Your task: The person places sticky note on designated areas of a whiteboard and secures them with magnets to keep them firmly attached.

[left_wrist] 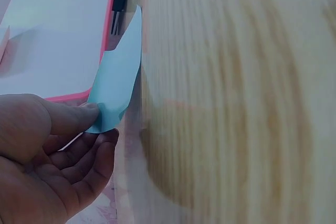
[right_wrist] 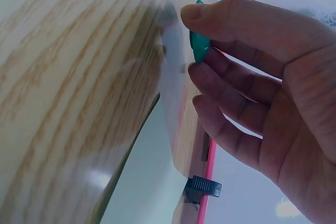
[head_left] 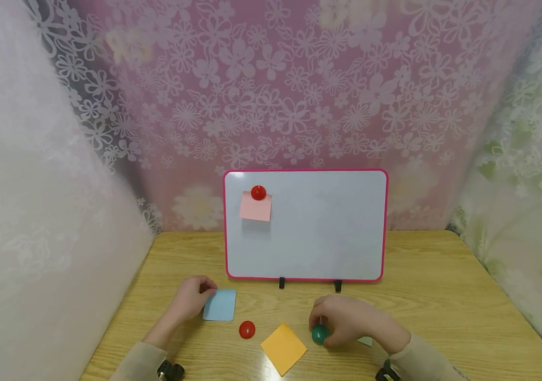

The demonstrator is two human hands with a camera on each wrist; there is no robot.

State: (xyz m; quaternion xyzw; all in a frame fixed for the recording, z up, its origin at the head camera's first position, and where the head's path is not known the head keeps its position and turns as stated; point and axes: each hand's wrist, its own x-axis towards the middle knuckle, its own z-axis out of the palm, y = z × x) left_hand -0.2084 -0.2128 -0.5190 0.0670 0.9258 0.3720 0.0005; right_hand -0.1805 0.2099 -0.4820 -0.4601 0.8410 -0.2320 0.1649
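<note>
My left hand pinches the edge of a light blue paper note between thumb and fingers. In the left wrist view the blue note is tilted and slightly bent. My right hand grips a round green magnet by its rim; the right wrist view shows the green magnet between thumb and fingertips. A pale green note lies partly hidden beneath the right hand. Between the hands are a red round magnet and an orange note turned cornerwise.
A pink-framed whiteboard stands upright on black feet at the back of the wooden table. On its upper left, a red magnet holds a pink note. Floral curtains enclose the table.
</note>
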